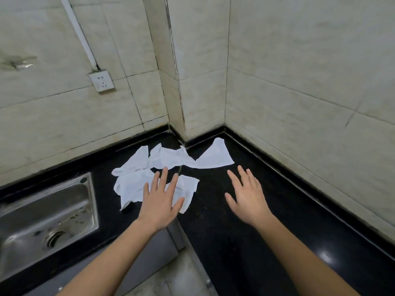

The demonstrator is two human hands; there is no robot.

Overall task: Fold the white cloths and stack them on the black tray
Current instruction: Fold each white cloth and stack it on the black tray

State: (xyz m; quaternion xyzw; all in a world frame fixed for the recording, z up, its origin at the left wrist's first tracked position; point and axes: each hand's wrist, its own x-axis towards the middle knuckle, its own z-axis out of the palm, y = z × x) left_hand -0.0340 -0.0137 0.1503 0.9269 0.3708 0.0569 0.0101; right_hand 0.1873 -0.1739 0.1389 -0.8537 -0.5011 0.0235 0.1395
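Currently I read both forearms reaching forward over the black table (235, 242), palms down. The left hand (159, 207) lies over the near edge of the nearest cloth (130, 189). Its fingers (163, 178) are straight and spread, pinching nothing. I cannot tell whether the palm touches the fabric or hangs just above it. I judge the flat pose to suit pressing and smoothing before a fold. The right hand (248, 199) is over bare table, well apart from the left. Its fingers are also spread and hold nothing. That position would let it take the opposite side of a cloth. To the left, a steel sink (94, 199) is set into the table near the cloths. Beyond the hands, the white cloths (168, 158) lie unfolded and crumpled, partly overlapping toward the corner. A triangular cloth (215, 157) lies farthest right, close to the wall base. None is folded or stacked, so I judge the task to be at its start. I cannot pick out the black tray against the dark surface. On the far tiled wall sits a socket (102, 81).
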